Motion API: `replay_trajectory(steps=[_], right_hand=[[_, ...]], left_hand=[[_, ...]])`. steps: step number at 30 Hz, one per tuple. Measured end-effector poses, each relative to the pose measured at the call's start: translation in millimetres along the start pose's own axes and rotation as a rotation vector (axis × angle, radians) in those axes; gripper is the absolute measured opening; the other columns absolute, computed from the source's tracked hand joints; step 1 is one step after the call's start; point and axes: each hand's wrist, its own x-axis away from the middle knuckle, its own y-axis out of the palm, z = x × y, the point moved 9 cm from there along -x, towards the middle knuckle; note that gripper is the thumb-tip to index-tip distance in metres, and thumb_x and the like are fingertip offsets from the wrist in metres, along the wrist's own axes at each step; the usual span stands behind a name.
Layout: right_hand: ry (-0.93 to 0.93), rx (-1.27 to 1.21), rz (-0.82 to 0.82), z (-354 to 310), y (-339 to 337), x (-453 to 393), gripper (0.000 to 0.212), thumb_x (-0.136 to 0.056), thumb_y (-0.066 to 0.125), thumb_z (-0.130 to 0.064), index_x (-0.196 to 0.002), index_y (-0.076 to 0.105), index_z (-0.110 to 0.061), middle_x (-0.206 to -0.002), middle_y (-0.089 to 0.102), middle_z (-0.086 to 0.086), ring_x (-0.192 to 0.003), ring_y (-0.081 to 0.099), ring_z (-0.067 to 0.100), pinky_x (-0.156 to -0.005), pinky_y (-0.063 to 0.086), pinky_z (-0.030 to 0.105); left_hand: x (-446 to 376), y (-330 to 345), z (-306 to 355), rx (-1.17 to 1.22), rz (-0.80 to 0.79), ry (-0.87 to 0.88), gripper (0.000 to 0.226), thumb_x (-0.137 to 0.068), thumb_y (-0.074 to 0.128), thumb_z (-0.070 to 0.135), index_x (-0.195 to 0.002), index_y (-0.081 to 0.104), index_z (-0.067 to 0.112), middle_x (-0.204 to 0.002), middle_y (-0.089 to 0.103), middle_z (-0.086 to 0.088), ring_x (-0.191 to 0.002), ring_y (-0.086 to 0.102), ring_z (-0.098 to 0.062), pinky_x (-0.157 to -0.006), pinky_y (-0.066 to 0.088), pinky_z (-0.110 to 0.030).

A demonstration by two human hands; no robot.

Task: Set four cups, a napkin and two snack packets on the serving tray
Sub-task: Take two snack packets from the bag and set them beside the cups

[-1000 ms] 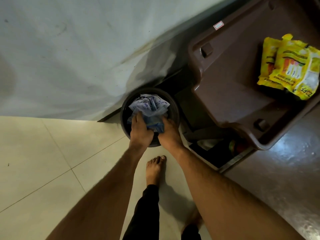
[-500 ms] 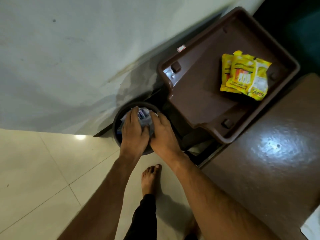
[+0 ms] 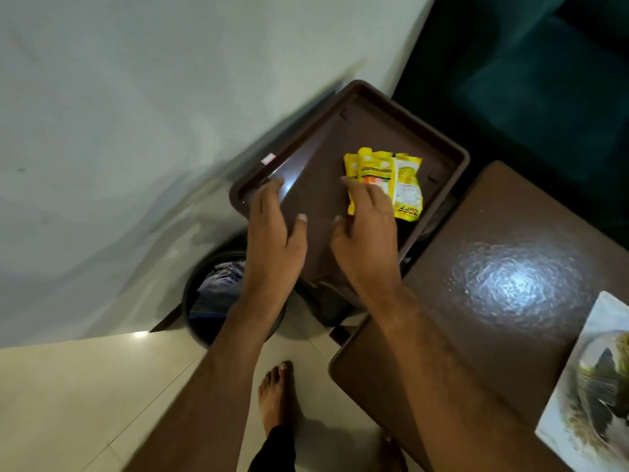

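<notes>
- The brown serving tray (image 3: 316,199) is sitting at about 12 o'clock from the person, its far edge close to the pale wall (image 3: 136,114) and its near corner next to a dark table (image 3: 493,284) at 3 o'clock.
- Two yellow snack packets (image 3: 391,178) are lying overlapped on the tray's right half; no cups and no napkin are showing on it.
- The left hand (image 3: 272,229) is reaching over the tray's left end with fingers straight and loosely spread, holding nothing; whether the fingertips are touching the rim I cannot tell.
- The right hand (image 3: 367,229) is stretching forward, fingers straight and empty, with the fingertips lying over the near edge of the packets.
- A round dark bin (image 3: 211,301) with crumpled wrappers inside is standing on the floor at 9 o'clock, below the left forearm.
- Judgement: the packet step looks done, and the hands seem to be settling the tray or packets.
- The next move is probably calling for fetching cups and a napkin, none of which is in view.
</notes>
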Motion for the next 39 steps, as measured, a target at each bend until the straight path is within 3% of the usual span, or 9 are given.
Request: replay_trajectory(steps=[8, 13, 21, 24, 27, 31, 33, 35, 39], right_hand=[[0.289, 0.056, 0.120, 98.3, -38.3, -48.4, 0.060, -0.089, 0.071, -0.019, -0.144, 0.051, -0.007, -0.140, 0.052, 0.017, -0.132, 0.048, 0.034, -0.110, 0.041, 0.040], [0.378, -0.013, 0.078, 122.6, -22.1, -68.0, 0.064, -0.088, 0.074, -0.033, -0.143, 0.048, -0.013, -0.139, 0.053, 0.012, -0.127, 0.054, 0.027, -0.099, 0.042, 0.029], [0.500, -0.269, 0.210, 137.9, -25.2, -75.8, 0.093, -0.065, 0.094, -0.014, -0.144, 0.045, -0.014, -0.106, 0.063, -0.015, -0.097, 0.064, -0.001, -0.093, 0.056, 0.030], [0.535, -0.399, 0.251, 138.9, -25.7, -74.3, 0.112, -0.061, 0.094, -0.006, -0.155, 0.034, -0.011, -0.116, 0.062, -0.005, -0.110, 0.066, 0.011, -0.095, 0.059, 0.038], [0.490, -0.571, 0.301, 131.2, -30.1, -69.2, 0.096, -0.062, 0.088, -0.002, -0.148, 0.047, -0.011, -0.111, 0.068, 0.005, -0.102, 0.072, 0.022, -0.087, 0.063, 0.044], [0.317, -0.688, 0.243, 105.7, -27.2, -64.7, 0.053, -0.060, 0.086, 0.000, -0.107, 0.076, -0.021, -0.110, 0.074, 0.014, -0.106, 0.070, 0.036, -0.091, 0.056, 0.063], [0.278, -0.685, 0.217, 96.2, -20.7, -59.0, 0.048, -0.062, 0.087, 0.005, -0.102, 0.078, -0.022, -0.116, 0.066, 0.018, -0.112, 0.066, 0.030, -0.093, 0.058, 0.056], [0.256, -0.701, 0.178, 92.6, -10.6, -52.4, 0.046, -0.066, 0.082, 0.016, -0.098, 0.079, -0.018, -0.112, 0.054, 0.021, -0.109, 0.060, 0.016, -0.086, 0.060, 0.031], [0.287, -0.549, 0.043, 96.0, 13.3, -38.8, 0.054, -0.075, 0.062, 0.029, -0.084, 0.078, -0.021, -0.106, 0.048, 0.006, -0.096, 0.053, -0.007, -0.082, 0.050, 0.012]], left_hand=[[-57.6, 102.5, -7.5, 0.207, -0.111, -0.367, 0.045, -0.097, 0.065, 0.013, -0.141, 0.057, 0.010, -0.142, 0.059, -0.004, -0.118, 0.053, -0.009, -0.079, 0.038, 0.000], [-79.2, 141.0, -11.3, 0.157, -0.213, -0.434, 0.035, -0.096, 0.067, 0.023, -0.128, 0.066, 0.009, -0.127, 0.068, -0.009, -0.115, 0.067, -0.025, -0.104, 0.053, -0.045], [-91.5, 152.5, -18.6, 0.292, -0.304, -0.504, 0.040, -0.091, 0.075, 0.001, -0.129, 0.065, 0.007, -0.105, 0.073, -0.003, -0.098, 0.074, -0.020, -0.091, 0.062, -0.037], [-94.9, 139.0, -13.6, 0.369, -0.283, -0.466, 0.039, -0.086, 0.073, -0.011, -0.117, 0.067, 0.013, -0.098, 0.073, 0.000, -0.088, 0.072, -0.013, -0.081, 0.063, -0.032], [-102.0, 114.4, -10.3, 0.404, -0.216, -0.369, 0.046, -0.077, 0.070, -0.020, -0.110, 0.069, 0.012, -0.096, 0.074, -0.001, -0.085, 0.070, -0.011, -0.078, 0.063, -0.032], [-106.7, 74.1, -17.4, 0.381, -0.082, -0.264, 0.057, -0.060, 0.078, -0.016, -0.101, 0.073, 0.022, -0.112, 0.071, -0.022, -0.102, 0.067, -0.031, -0.080, 0.061, -0.038], [-103.5, 57.7, -25.3, 0.389, -0.021, -0.246, 0.057, -0.059, 0.073, -0.020, -0.091, 0.072, 0.027, -0.114, 0.068, -0.028, -0.101, 0.066, -0.032, -0.077, 0.059, -0.034], [-94.8, 51.0, -37.1, 0.478, 0.000, -0.293, 0.050, -0.066, 0.062, -0.024, -0.081, 0.072, 0.023, -0.099, 0.069, -0.022, -0.091, 0.067, -0.026, -0.076, 0.057, -0.030], [-76.3, 51.5, -65.3, 0.579, -0.060, -0.574, 0.045, -0.083, 0.041, -0.019, -0.086, 0.076, 0.009, -0.081, 0.077, -0.008, -0.074, 0.075, -0.020, -0.066, 0.060, -0.028]])
